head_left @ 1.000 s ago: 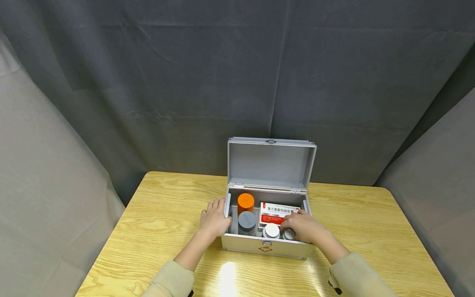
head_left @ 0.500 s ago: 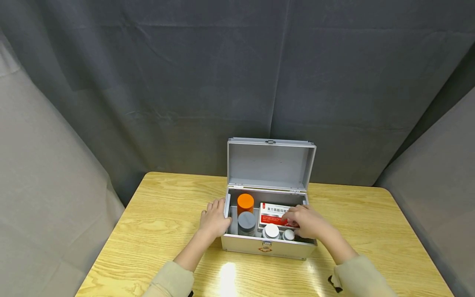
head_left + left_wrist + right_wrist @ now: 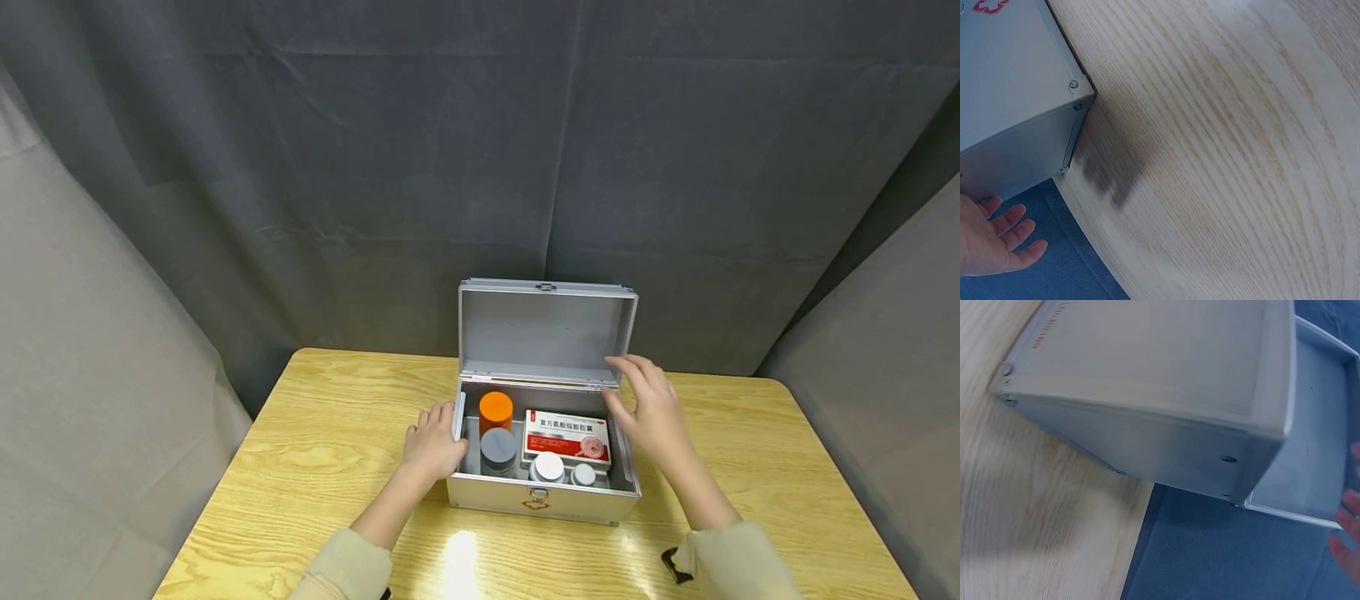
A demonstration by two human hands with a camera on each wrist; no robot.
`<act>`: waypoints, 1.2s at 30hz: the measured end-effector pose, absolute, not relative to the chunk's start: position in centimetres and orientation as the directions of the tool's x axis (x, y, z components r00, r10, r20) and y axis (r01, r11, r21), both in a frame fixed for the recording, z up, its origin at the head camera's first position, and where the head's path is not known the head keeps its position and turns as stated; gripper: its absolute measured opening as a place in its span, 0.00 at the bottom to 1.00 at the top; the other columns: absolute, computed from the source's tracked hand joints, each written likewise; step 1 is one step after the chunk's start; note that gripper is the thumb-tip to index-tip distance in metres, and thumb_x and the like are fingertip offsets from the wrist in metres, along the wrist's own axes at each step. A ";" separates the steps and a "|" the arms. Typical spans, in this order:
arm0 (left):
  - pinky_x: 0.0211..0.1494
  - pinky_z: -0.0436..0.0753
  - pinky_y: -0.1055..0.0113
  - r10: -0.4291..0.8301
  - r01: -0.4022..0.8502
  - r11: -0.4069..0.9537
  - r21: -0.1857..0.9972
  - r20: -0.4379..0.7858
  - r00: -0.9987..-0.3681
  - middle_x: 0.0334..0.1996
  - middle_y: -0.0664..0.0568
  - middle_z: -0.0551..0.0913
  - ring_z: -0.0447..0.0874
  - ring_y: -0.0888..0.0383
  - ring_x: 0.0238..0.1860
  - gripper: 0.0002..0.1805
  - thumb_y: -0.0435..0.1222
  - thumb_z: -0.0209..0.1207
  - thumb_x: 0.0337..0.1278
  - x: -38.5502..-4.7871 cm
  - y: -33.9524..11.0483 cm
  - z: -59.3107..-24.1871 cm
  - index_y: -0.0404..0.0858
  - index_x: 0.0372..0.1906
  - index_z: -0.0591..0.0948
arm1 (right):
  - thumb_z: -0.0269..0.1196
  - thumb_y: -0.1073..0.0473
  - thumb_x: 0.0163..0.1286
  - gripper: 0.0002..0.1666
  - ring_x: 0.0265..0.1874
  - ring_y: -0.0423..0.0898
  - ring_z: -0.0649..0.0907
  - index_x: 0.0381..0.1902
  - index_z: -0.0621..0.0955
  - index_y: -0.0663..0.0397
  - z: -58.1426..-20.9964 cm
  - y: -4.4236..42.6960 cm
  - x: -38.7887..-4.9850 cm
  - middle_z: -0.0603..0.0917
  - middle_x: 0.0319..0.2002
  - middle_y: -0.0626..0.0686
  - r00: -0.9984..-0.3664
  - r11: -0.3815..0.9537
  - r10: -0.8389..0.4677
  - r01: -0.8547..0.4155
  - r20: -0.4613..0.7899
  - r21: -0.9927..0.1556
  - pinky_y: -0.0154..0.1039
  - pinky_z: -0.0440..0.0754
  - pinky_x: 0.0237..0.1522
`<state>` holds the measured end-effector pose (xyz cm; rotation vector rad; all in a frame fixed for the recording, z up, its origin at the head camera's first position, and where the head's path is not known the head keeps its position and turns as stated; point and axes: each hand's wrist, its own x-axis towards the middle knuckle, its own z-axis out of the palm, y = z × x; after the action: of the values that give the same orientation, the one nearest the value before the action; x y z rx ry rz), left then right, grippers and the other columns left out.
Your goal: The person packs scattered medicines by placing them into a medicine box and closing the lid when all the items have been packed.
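Observation:
A silver first-aid case (image 3: pixel 495 492) stands on the table with its lid (image 3: pixel 546 329) raised. My left hand (image 3: pixel 433 442) holds its left rim, thumb over the edge inside, other fingers outside and loosely bent in the left wrist view. My right hand (image 3: pixel 651 408) is raised by the case's right rear corner, near the lid's edge, fingers spread around nothing. Inside lie a red-and-white medicine box (image 3: pixel 562 429), an orange-capped bottle (image 3: pixel 496 407), a grey-lidded jar (image 3: pixel 498 447), a white-capped bottle (image 3: pixel 548 467) and a smaller white-capped bottle (image 3: pixel 583 475).
The light wooden table (image 3: pixel 322 433) extends to both sides of the case. Behind its far edge hangs a dark grey curtain (image 3: pixel 375 183). Lighter grey cloth panels (image 3: pixel 97 333) flank the table.
My right hand has let go of the small white-capped bottle, risen out of the case and moved back and right toward the lid. My left hand has stayed on the rim.

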<state>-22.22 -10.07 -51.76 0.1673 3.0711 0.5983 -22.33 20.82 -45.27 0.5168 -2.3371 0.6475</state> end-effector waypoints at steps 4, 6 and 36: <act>0.56 0.63 0.45 0.106 0.103 0.921 0.376 0.011 -0.994 0.61 0.44 0.64 0.60 0.45 0.61 0.37 0.45 0.52 0.50 -22.3 -10.1 -51.8 0.38 0.66 0.60 | 0.65 0.61 0.54 0.29 0.50 0.61 0.72 0.54 0.73 0.62 -44.7 21.3 -23.2 0.73 0.50 0.64 -0.685 0.757 -0.037 -0.495 0.727 -0.427 0.57 0.65 0.50; 0.56 0.63 0.45 0.105 0.101 0.922 0.373 0.009 -0.994 0.61 0.44 0.64 0.60 0.45 0.61 0.37 0.45 0.52 0.50 -22.3 -10.1 -51.8 0.38 0.66 0.60 | 0.65 0.60 0.55 0.31 0.51 0.61 0.71 0.56 0.71 0.64 -44.4 21.5 -23.7 0.72 0.50 0.65 -0.701 0.726 0.016 -0.482 0.713 -0.490 0.56 0.65 0.52; 0.55 0.64 0.45 0.111 0.112 0.929 0.354 0.025 -0.994 0.60 0.44 0.66 0.62 0.45 0.59 0.36 0.45 0.53 0.50 -22.2 -10.1 -51.8 0.37 0.66 0.61 | 0.44 0.32 0.64 0.45 0.61 0.53 0.61 0.66 0.56 0.60 -38.5 21.3 -30.9 0.58 0.64 0.59 -0.965 0.197 0.246 -0.046 0.095 -0.979 0.54 0.60 0.60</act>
<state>-22.22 -10.15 -51.79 0.1783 3.0892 0.5667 -30.87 21.27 -38.49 -0.1917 -2.2403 1.8458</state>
